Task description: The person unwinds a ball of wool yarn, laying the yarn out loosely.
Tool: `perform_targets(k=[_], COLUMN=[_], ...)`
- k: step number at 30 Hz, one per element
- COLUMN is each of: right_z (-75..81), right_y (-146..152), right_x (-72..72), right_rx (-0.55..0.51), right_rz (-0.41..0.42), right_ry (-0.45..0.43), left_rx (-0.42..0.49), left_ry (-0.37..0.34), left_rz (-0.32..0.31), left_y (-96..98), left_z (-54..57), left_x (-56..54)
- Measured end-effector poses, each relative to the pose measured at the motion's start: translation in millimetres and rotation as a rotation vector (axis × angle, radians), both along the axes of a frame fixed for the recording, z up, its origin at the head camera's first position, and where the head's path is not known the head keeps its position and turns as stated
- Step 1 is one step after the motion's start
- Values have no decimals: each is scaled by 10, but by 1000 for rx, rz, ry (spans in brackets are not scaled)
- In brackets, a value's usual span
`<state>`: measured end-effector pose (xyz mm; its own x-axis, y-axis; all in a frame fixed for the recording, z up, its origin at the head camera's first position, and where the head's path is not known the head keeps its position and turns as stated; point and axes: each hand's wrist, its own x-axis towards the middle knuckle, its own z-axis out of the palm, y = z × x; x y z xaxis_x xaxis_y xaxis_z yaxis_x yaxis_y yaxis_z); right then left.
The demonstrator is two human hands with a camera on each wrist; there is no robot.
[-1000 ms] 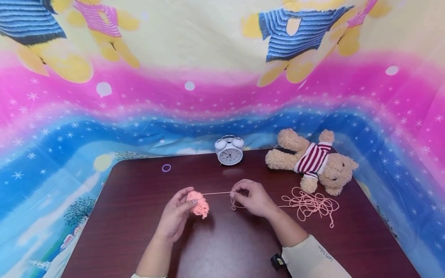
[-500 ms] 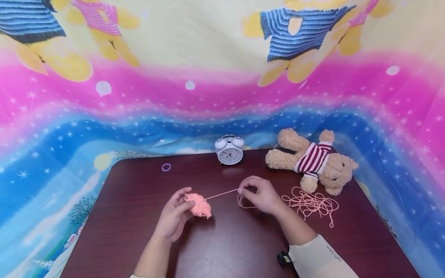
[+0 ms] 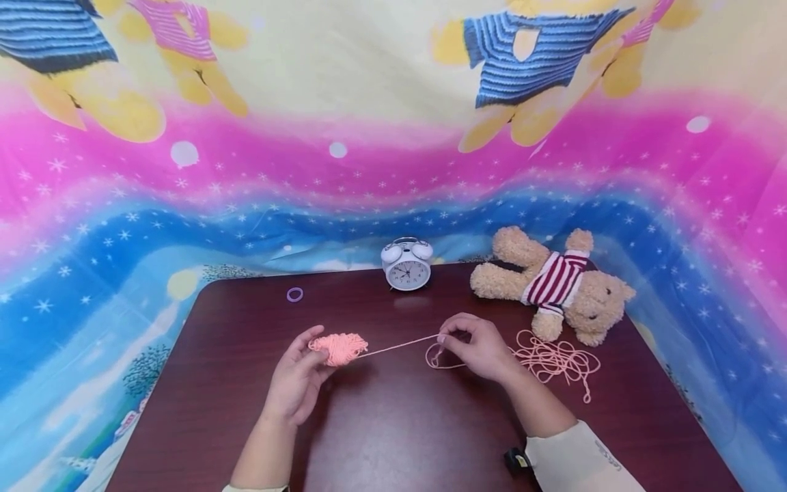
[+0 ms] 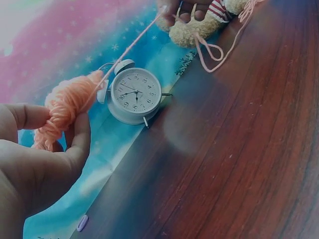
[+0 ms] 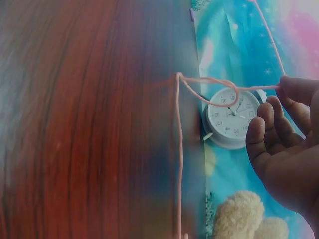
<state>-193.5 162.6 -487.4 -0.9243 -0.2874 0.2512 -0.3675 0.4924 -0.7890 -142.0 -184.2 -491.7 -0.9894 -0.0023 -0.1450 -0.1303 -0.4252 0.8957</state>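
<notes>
My left hand (image 3: 294, 383) holds a small bundle of wound peach yarn (image 3: 341, 349) between thumb and fingers; the left wrist view shows the thumb and fingertips pressing the coils of the bundle (image 4: 70, 102). From it a taut strand (image 3: 399, 346) rises slightly to my right hand (image 3: 478, 347), whose thumb and index finger pinch it. Below that pinch the yarn hangs in a small twisted loop (image 5: 212, 92) in the right wrist view. It trails on to a loose tangle of the same yarn (image 3: 556, 361) lying on the table at the right.
A white twin-bell alarm clock (image 3: 407, 265) stands at the table's back edge. To its right a teddy bear (image 3: 553, 283) in a striped shirt lies on its side, right behind the tangle. A purple ring (image 3: 294, 294) lies at the back left of the dark wooden table (image 3: 393, 437).
My right hand has moved to the right, drawing out a longer strand. My left hand has shifted slightly left and turned the bundle from hanging down to roughly level.
</notes>
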Motion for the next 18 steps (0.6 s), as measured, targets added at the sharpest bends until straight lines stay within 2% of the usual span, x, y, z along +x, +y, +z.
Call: perform_targets(k=[18], right_z=[91], right_y=[584], right_x=[-41], right_rx=[65], right_rz=[-136], right_ry=[-20], left_rx=[-18], left_ry=[-41], left_rz=[75], left_y=[-172], left_z=[13], left_x=[1])
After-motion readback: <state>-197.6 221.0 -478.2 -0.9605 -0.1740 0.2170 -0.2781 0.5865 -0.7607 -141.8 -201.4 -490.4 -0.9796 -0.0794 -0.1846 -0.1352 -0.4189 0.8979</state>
